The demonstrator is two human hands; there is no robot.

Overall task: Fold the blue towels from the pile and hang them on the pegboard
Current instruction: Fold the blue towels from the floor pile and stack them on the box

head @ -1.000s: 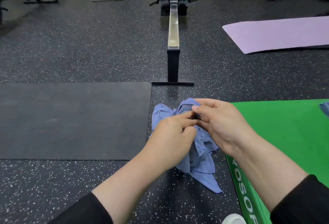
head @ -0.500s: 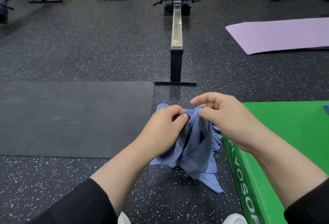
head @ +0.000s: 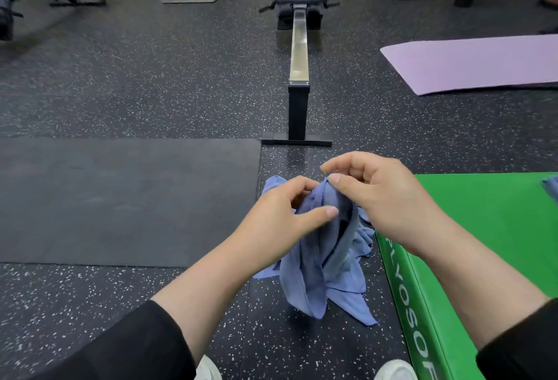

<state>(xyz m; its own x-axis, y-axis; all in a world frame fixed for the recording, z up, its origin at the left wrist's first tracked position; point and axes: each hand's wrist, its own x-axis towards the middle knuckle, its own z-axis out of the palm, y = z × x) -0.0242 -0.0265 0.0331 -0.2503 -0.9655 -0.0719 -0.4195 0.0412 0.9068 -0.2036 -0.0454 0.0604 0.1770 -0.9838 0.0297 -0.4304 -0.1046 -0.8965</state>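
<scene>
Now, towel: a crumpled blue towel (head: 314, 262) is held up at lower centre of the frame, its folds hanging down toward the speckled floor (head: 151, 77), just left of the green box.
Left hand: the left hand (head: 280, 219) has fingers curled into the cloth near its top and the thumb laid across the front of it, gripping the towel.
Right hand: the right hand (head: 380, 198) pinches the towel's top edge with the thumb tip; the index finger arches above, and how the other fingers lie cannot be told.
Sleeves: black sleeves cover both forearms at the bottom corners.
Writing: the green box (head: 483, 228) at lower right carries pale capital letters along its side, readable in part as "PLYOSOF", cut off by the bottom edge.
Second towel: a bit of blue cloth (head: 551, 188) lies on the box top at the right edge.
Floor mats: a black mat (head: 120, 198) lies at left, a lilac mat (head: 471, 62) at upper right.
Machine: a rowing machine (head: 298, 47) runs from the centre to the top of the frame.
Shoes: two white toe caps (head: 392, 370) show at the bottom edge.
</scene>
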